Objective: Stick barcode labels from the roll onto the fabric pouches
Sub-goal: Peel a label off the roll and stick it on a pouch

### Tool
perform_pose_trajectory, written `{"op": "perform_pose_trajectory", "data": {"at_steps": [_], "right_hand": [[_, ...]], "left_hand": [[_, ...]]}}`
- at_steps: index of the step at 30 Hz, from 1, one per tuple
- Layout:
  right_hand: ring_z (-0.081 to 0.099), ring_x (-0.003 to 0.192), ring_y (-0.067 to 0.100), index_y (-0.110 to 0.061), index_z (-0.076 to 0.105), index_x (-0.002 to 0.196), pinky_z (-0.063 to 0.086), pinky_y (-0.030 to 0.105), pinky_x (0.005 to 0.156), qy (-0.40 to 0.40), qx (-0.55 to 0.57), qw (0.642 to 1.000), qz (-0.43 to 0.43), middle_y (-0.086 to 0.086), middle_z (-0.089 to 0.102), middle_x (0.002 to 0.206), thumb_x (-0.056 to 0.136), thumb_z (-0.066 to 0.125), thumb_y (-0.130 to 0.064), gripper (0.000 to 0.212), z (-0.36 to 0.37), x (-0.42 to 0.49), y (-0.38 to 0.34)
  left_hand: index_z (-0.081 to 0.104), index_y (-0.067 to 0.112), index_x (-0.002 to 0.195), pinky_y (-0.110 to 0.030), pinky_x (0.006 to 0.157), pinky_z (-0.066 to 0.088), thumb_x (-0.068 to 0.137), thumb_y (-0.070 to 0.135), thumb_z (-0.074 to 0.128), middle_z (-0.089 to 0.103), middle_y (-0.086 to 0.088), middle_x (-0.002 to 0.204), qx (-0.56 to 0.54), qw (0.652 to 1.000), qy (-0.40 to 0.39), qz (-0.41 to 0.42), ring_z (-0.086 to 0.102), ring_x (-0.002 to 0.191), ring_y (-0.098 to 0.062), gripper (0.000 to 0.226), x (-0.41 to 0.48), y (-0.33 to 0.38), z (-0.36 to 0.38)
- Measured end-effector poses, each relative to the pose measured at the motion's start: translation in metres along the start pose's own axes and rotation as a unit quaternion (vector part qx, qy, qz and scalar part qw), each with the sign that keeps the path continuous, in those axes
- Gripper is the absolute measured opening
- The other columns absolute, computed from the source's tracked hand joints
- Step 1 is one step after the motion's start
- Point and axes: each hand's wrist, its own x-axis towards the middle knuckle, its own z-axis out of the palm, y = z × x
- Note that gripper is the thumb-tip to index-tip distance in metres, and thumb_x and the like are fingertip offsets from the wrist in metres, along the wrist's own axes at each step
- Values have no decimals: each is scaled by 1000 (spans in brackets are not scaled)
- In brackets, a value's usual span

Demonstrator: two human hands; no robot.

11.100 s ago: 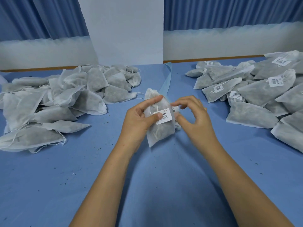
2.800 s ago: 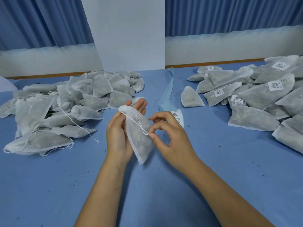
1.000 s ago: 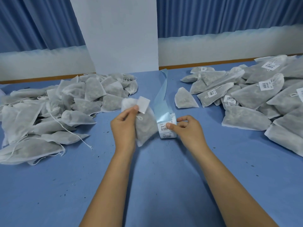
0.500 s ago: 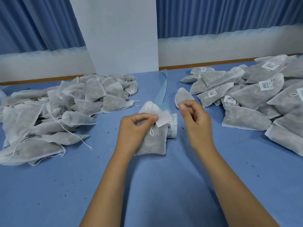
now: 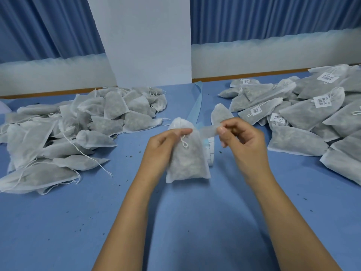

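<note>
Two hands were counted, a left hand (image 5: 162,151) and a right hand (image 5: 244,145). One pouch (image 5: 187,163) was gripped by the left hand, and one label (image 5: 208,131), blurred, was pinched by the right hand. One label roll (image 5: 211,153) was seen behind that pouch, and one blue backing strip (image 5: 196,104) beyond it, on the one worktop (image 5: 185,222). Two heaps of pouches were counted, a left heap (image 5: 78,130) and a right heap (image 5: 302,118); the pouches in each were too many and too overlapped to be numbered. One lone pouch (image 5: 220,114) was seen just beside the right heap. Five stuck labels (image 5: 321,101) could be made out on the right heap.
</note>
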Motion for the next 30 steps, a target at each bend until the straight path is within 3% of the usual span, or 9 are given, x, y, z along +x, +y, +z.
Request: {"op": "perform_pose_trajectory", "data": {"at_steps": [3,6,9,15,24,27,30], "right_hand": [[53,67,14,-19,63,82,40,25,66,-34,-39,997,-49,-9,66,69,87,60,-13,8,9,-5,0],[55,73,17,-21,65,84,37,17,68,-52,-38,996,-66,-8,68,77,86,62,-13,9,17,-9,1],[53,75,6,-28,65,83,37,17,69,-72,-53,994,-59,-15,66,83,84,62,-14,15,24,-10,2],[51,75,3,-20,67,84,34,9,70,-80,-134,986,-59,-18,61,79,83,63,-15,7,24,-8,10],[41,76,0,-20,67,86,38,19,68,-98,-285,943,-139,-25,57,84,88,59,-21,8,18,-5,16],[41,77,5,-19,66,88,41,25,68,-110,-295,936,-158,-24,54,84,91,56,-19,10,17,-4,14],[44,78,9,-17,66,91,42,28,70,-126,-303,929,-169,-17,58,84,89,57,-16,9,16,-5,11]], "left_hand": [[75,23,102,-24,90,45,93,3,57,73,14,106,24,999,-13,19,64,103,-2,29,0,-2,-4],[75,23,104,-31,97,48,91,3,63,73,9,109,19,999,-35,22,64,110,-10,28,0,-4,-3],[73,17,110,-35,95,51,88,-1,65,72,-1,111,-2,998,-62,27,65,110,-20,29,0,-5,-3],[68,19,117,-28,97,50,78,-13,69,70,-3,117,-20,993,-111,33,62,116,-16,51,0,-2,-6],[64,19,125,-22,87,52,75,-9,74,71,-1,114,-38,989,-142,23,66,106,-11,58,-1,-1,-9],[64,20,124,-20,86,52,76,9,74,72,-1,112,-66,987,-143,25,66,107,-12,50,-1,1,-9],[67,21,118,-16,81,52,86,0,65,75,0,105,-75,990,-113,24,69,100,-10,38,0,-1,-7]]}}
